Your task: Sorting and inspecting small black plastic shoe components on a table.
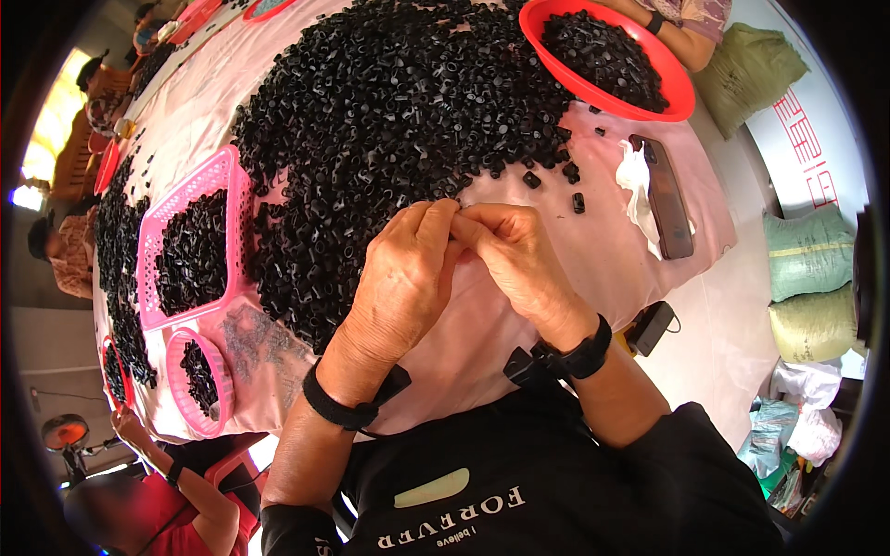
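Observation:
My left hand (400, 269) and my right hand (521, 261) meet fingertip to fingertip at the near edge of a big heap of small black plastic parts (389, 111). Both are closed in a pinch. Only a dark speck shows between the fingertips, so what they hold is mostly hidden. A few loose black parts (578, 202) lie on the pink cloth (593, 246), to the right of my hands.
Left of the heap stand a pink rectangular basket (239, 222) and a round pink basket (219, 375), both holding black parts. A red basin (681, 104) sits far right beside another person's arm. A phone (669, 208) lies near white tissue (634, 185). Sacks (808, 255) stand right; co-workers sit left.

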`<action>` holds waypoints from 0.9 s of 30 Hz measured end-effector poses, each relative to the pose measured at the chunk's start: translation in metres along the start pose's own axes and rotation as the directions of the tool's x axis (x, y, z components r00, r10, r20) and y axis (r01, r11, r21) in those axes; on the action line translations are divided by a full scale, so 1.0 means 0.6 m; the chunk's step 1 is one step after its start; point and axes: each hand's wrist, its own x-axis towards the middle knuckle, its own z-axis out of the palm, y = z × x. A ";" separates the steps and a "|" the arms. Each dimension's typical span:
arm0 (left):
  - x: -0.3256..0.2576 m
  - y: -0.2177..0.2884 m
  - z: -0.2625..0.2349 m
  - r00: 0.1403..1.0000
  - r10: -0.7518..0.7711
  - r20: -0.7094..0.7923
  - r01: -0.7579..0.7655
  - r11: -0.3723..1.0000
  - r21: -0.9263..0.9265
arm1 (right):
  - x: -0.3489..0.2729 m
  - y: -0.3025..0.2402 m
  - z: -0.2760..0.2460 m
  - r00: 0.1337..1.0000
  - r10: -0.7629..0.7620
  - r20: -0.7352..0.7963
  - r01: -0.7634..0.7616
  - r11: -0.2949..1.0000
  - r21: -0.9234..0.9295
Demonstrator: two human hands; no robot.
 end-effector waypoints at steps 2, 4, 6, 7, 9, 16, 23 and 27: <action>-0.001 -0.003 -0.001 1.000 -0.022 -0.019 0.022 1.000 0.000 | 0.000 -0.001 0.002 1.000 -0.005 0.008 0.005 1.000 0.007; -0.002 -0.015 -0.010 0.995 -0.035 -0.099 0.042 0.996 0.077 | 0.000 -0.004 0.008 0.999 0.033 0.000 -0.033 0.997 0.070; 0.009 -0.033 -0.044 0.957 -0.131 -0.257 0.187 0.960 0.208 | 0.001 -0.020 -0.001 0.989 -0.006 -0.145 0.009 1.000 0.023; 0.016 -0.047 -0.068 0.904 -0.233 -0.357 0.333 0.910 0.248 | 0.003 -0.020 -0.012 0.957 -0.048 -0.286 0.041 0.999 -0.029; -0.007 -0.119 -0.143 0.757 -0.143 -0.638 0.432 0.842 0.324 | 0.012 -0.001 -0.030 0.952 -0.088 -0.292 0.039 0.985 -0.170; -0.012 -0.087 -0.136 0.885 -0.174 -0.432 0.302 0.921 0.246 | 0.008 0.008 -0.035 0.928 -0.368 -0.060 0.201 0.629 -0.751; -0.017 -0.023 -0.026 0.983 -0.176 0.048 0.178 0.983 -0.037 | 0.006 0.008 -0.035 0.947 -0.316 -0.063 0.133 0.560 -0.818; -0.010 -0.015 0.006 0.987 -0.145 0.067 0.148 0.988 -0.038 | 0.012 0.005 -0.032 0.936 -0.322 -0.145 0.108 0.651 -0.751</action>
